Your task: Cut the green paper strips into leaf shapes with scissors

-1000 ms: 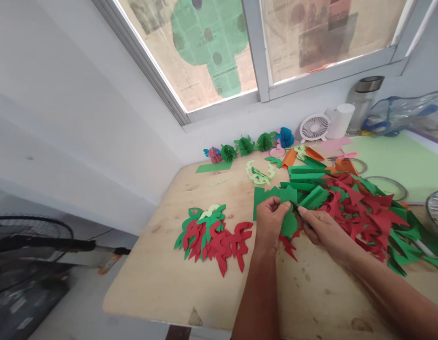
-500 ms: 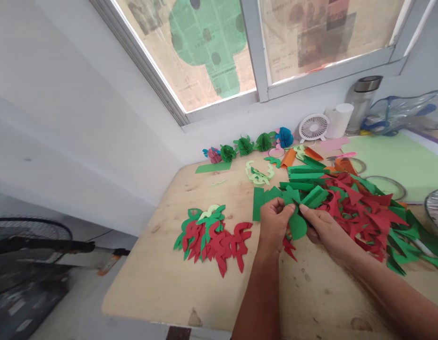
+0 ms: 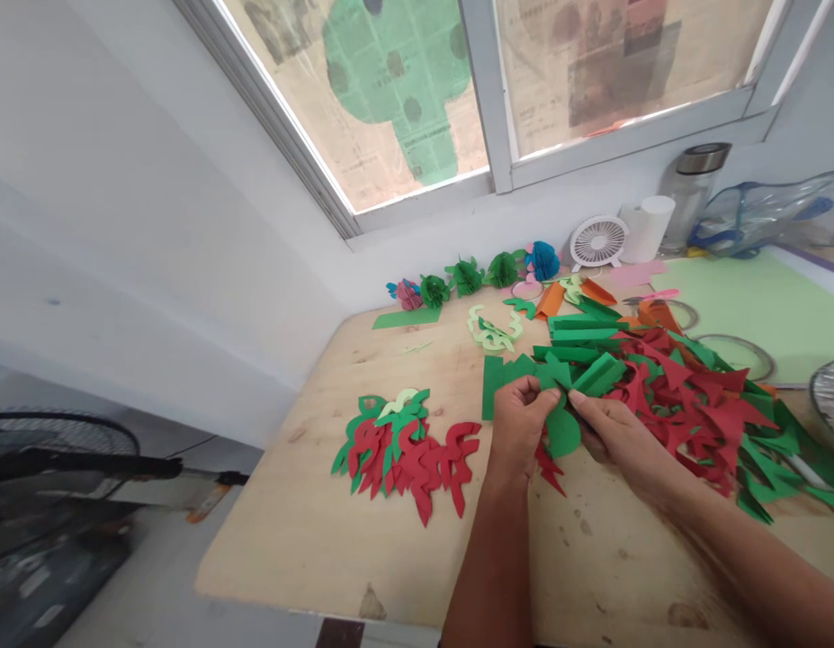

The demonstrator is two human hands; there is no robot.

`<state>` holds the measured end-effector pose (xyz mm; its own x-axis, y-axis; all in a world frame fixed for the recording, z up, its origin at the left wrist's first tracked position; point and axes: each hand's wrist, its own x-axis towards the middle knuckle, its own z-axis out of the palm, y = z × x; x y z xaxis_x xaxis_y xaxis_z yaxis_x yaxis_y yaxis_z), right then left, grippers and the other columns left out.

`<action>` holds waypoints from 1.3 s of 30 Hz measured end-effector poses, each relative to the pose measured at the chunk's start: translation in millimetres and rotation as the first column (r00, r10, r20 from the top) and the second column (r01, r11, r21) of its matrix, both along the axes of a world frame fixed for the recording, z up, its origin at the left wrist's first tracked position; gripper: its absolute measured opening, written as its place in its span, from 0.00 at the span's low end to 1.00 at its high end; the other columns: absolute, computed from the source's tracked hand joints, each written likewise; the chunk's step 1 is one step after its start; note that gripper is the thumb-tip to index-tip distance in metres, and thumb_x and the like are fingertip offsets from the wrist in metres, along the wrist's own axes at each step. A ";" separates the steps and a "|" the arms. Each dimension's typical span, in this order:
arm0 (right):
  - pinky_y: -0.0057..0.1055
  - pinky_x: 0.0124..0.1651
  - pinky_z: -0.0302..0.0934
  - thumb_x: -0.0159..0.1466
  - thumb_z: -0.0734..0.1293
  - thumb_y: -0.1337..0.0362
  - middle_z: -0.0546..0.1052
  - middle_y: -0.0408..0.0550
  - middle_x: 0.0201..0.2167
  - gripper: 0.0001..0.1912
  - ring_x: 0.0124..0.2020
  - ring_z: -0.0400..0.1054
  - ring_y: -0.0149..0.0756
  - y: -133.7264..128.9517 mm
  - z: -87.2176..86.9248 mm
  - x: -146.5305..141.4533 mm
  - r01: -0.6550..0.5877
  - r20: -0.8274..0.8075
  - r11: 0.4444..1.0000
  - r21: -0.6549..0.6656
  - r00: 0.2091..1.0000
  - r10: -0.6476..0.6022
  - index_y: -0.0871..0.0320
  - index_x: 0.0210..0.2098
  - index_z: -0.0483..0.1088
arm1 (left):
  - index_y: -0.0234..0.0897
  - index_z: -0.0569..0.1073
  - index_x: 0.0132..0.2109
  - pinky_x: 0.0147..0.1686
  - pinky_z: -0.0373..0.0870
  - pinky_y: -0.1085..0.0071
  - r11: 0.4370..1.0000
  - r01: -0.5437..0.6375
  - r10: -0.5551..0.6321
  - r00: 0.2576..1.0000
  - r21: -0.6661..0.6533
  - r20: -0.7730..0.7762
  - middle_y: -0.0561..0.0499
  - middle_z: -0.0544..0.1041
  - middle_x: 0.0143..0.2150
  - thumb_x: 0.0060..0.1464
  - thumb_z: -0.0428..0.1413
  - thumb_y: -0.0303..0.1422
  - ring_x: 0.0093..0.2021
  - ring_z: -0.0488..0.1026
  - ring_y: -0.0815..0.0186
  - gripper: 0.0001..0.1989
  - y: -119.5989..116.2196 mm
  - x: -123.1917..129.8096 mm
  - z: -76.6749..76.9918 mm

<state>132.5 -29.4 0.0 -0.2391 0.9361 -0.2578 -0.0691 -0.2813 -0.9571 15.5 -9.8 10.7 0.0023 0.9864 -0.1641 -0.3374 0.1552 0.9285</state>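
The green paper (image 3: 563,432) is between the two hands, above the table (image 3: 322,540). The left hand (image 3: 521,423) pinches it with the thumb and a finger, and the other fingers are curled in. The right hand (image 3: 609,427) is closed around a dark tool (image 3: 584,423), with the thumb pressed on it; most of the tool is hidden. A red scrap (image 3: 549,468) lies just beside the left hand, near the green paper. To the right of the right hand is a big messy heap (image 3: 693,409) of red and green paper. To the left of the left hand is a pile of red and green cut shapes (image 3: 409,450). Past the left hand are pale green shapes (image 3: 494,340). Farther past both hands, paper balls (image 3: 466,277) and a little white fan (image 3: 598,242) stand by the wall.
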 end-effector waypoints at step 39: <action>0.27 0.18 0.31 0.58 0.58 0.45 0.48 0.34 0.10 0.26 0.13 0.37 0.23 0.9 1.2 -0.7 0.039 0.056 0.999 -0.014 0.998 -0.038 0.55 0.15 0.48 | 0.34 0.66 0.24 0.20 0.55 0.78 0.998 -0.061 0.060 0.998 -0.019 -0.025 0.58 0.64 0.18 0.36 0.60 0.34 0.19 0.58 0.77 0.11 2.0 -0.8 -0.6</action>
